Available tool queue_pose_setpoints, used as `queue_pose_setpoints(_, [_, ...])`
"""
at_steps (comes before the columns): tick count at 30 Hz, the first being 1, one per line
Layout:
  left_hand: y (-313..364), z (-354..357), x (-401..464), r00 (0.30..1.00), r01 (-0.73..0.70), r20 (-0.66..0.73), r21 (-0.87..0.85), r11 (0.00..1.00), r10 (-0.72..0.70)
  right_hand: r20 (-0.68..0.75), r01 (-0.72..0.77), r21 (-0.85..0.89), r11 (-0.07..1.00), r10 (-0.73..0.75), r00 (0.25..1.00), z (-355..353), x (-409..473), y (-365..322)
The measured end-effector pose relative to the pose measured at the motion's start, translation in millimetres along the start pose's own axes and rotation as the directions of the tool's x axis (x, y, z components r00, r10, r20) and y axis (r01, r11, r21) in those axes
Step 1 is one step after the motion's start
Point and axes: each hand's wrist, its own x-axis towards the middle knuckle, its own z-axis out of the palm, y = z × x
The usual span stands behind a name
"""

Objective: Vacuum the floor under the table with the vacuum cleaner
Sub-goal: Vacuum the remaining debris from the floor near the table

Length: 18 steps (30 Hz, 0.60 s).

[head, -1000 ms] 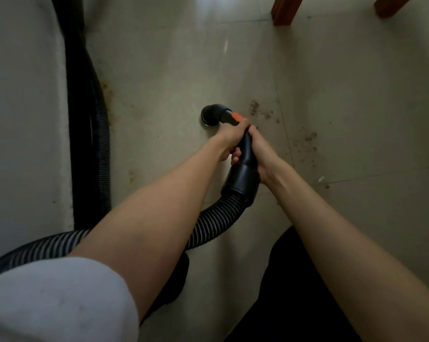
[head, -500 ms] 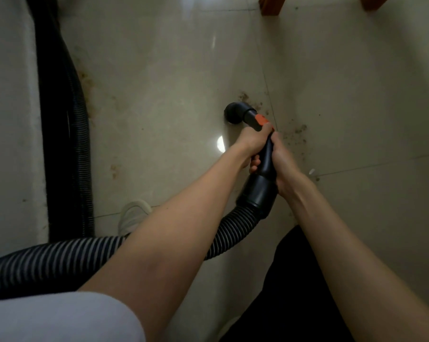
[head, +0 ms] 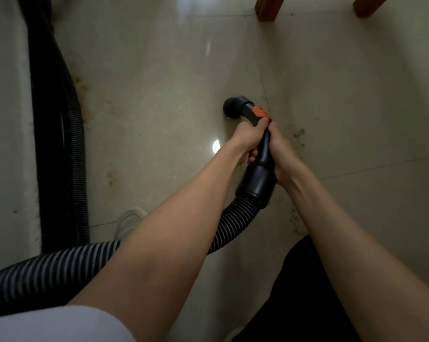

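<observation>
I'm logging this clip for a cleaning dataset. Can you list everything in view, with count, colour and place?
nozzle: 1, black, on the floor at centre, left of the tile joint
tab: 1, orange, on the handle just behind the nozzle
handle: 1, black, between both hands
hose: 1, black ribbed, runs from the handle to the lower left and up the left side
dirt: several dark specks, right of the hands
wooden legs: 2, brown, top right
floor: pale glossy tiles
shoe: 1, white, below centre left
left hand: grips the handle
right hand: grips the handle
</observation>
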Motion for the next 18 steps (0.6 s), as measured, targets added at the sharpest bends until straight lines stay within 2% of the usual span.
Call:
queue_pose_setpoints(9, [0.9, 15.0, 0.8, 0.994, -0.005, 0.113, 0.065, 0.998, -0.002, -0.080, 0.003, 0.081, 0.997, 0.004, 0.997, -13.5, 5.2, 3.1])
queue_pose_setpoints(18, [13.7, 19.8, -0.7, 0.993, -0.032, 0.118, 0.071, 0.997, 0.023, -0.085, 0.017, 0.152, 0.988, -0.004, 0.996, -15.6, 3.1, -7.7])
